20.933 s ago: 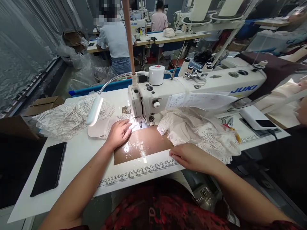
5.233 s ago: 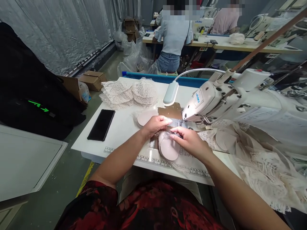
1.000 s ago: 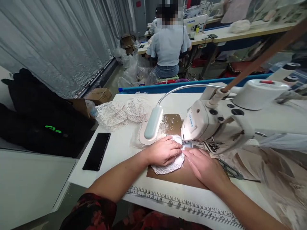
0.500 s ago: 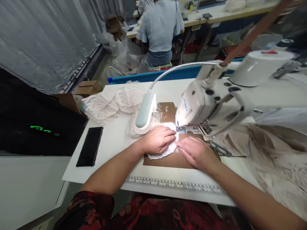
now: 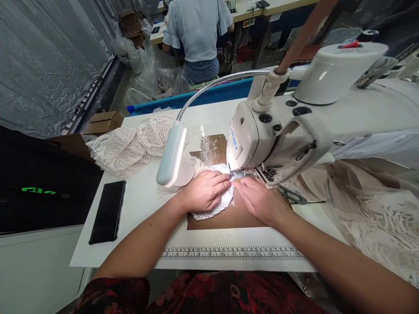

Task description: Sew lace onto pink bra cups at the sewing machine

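Two hands [image 5: 205, 190] [image 5: 260, 199] touch the lace piece [image 5: 224, 203]: left flattened on top, right's grip at edge unclear.

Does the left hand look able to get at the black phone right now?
Likely yes: the phone lies uncovered beside the left forearm, nothing standing between. But the left hand rests on the lace piece and would have to lift off first.

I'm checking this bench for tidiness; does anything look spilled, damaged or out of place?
Nothing looks spilled or clearly damaged. The untidiest spot is the fabric at the right, in front of the sewing machine: it lies in a crumpled heap, unlike the lace piece under the left hand.
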`<state>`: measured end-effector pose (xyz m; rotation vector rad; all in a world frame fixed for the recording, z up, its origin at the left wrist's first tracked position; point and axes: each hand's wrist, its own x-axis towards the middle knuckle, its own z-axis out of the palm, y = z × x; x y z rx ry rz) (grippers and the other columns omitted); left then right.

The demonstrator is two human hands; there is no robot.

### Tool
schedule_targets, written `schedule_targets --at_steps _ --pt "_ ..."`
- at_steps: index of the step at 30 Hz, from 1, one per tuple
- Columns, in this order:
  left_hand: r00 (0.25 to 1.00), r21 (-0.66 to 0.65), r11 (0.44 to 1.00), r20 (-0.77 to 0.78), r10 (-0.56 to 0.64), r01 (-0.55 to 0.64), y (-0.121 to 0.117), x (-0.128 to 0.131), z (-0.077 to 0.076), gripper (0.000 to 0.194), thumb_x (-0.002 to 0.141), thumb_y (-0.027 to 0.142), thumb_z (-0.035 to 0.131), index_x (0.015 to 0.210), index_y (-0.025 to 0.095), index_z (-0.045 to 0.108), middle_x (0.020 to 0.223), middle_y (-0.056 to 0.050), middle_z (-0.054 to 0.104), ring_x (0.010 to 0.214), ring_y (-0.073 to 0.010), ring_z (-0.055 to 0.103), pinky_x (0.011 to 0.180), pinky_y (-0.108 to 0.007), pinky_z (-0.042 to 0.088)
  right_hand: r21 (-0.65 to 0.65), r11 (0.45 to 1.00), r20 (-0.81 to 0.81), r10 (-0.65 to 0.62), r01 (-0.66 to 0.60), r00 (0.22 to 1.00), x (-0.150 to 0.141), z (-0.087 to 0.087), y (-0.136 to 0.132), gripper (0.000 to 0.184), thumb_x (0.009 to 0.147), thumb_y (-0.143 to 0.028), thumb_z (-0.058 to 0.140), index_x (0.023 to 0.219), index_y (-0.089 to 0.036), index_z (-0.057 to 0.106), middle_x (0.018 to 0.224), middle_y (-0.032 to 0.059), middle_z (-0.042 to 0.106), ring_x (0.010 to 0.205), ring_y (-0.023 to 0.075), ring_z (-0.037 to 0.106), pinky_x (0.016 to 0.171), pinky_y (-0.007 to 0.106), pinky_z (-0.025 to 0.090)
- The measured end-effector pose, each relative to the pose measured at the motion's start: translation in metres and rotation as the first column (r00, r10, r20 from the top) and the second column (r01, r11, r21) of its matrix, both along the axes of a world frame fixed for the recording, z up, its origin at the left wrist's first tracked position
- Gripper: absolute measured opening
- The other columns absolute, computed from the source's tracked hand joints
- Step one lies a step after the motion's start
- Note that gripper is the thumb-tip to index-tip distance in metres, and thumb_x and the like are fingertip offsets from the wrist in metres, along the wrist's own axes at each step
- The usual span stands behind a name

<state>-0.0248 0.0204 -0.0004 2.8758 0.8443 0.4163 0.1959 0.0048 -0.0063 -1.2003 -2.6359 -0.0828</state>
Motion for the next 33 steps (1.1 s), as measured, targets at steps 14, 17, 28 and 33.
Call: schedule_targets --at_steps 14,17,28,33 --pt "0.996 0.012 0.998 -0.067 0.067 -0.066 -0.001 0.004 -0.002 0.040 0.093 0.023 0.038 0.129 0.012 0.052 0.135 -0.012 0.053 0.116 -0.0273 0.048 0.095 -0.044 0.042 0.016 0.999 -0.012 -0.033 0.033 0.999 0.003 -0.002 -0.002 0.036 0.087 -0.013 0.042 0.111 -0.020 0.067 0.080 0.0048 0.069 0.068 0.0160 0.057 0.062 0.029 0.038" --pt "0.995 0.000 0.998 -0.075 0.064 -0.064 -0.001 0.003 -0.003 0.040 0.092 0.021 0.040 0.129 0.014 0.052 0.135 -0.012 0.054 0.116 -0.0264 0.049 0.096 -0.044 0.041 0.008 1.000 -0.015 -0.006 0.006 1.000 0.004 0.001 -0.003 0.037 0.086 -0.012 0.042 0.112 -0.021 0.067 0.084 0.0043 0.070 0.074 0.0167 0.059 0.065 0.029 0.040" --pt "0.995 0.017 0.995 0.002 0.097 -0.097 0.005 0.006 -0.005 0.038 0.093 0.022 0.039 0.125 0.011 0.055 0.126 -0.014 0.059 0.108 -0.0266 0.052 0.090 -0.042 0.043 -0.060 0.998 -0.069 -0.014 0.009 0.998 0.009 -0.017 0.002 0.039 0.089 -0.014 0.041 0.121 -0.020 0.062 0.106 0.0076 0.069 0.096 0.0192 0.060 0.089 0.031 0.045" --pt "0.987 0.013 0.987 0.030 0.160 -0.161 0.007 0.005 -0.006 0.038 0.092 0.025 0.041 0.124 0.010 0.054 0.122 -0.016 0.060 0.111 -0.0276 0.051 0.092 -0.044 0.043 -0.079 0.996 -0.056 -0.050 0.046 0.997 0.009 -0.019 0.001 0.043 0.088 -0.015 0.042 0.125 -0.023 0.061 0.107 0.0090 0.068 0.094 0.0203 0.061 0.083 0.032 0.048"
